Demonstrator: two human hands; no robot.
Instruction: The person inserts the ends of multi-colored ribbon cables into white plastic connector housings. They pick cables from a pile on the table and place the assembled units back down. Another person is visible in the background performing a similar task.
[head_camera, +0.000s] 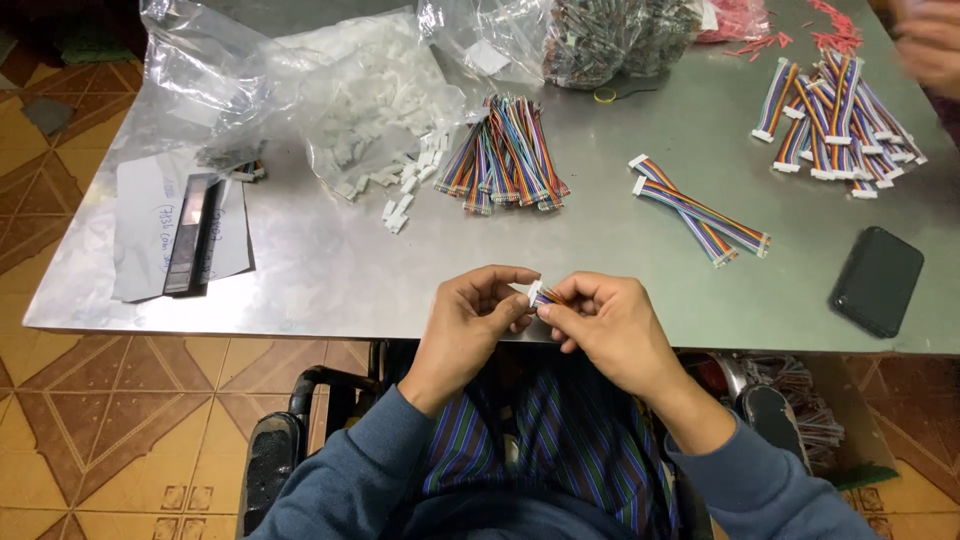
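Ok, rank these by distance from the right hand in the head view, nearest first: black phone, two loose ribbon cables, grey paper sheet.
From the right hand:
1. Two loose ribbon cables, just beyond, up right.
2. Black phone, far right.
3. Grey paper sheet, far left.

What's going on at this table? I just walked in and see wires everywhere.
A seated person holds a small white connector between the left hand and right hand, at the end of a multicoloured ribbon cable the right hand grips. On the metal table lie a cable bundle, two finished cables and a bag of white connectors.
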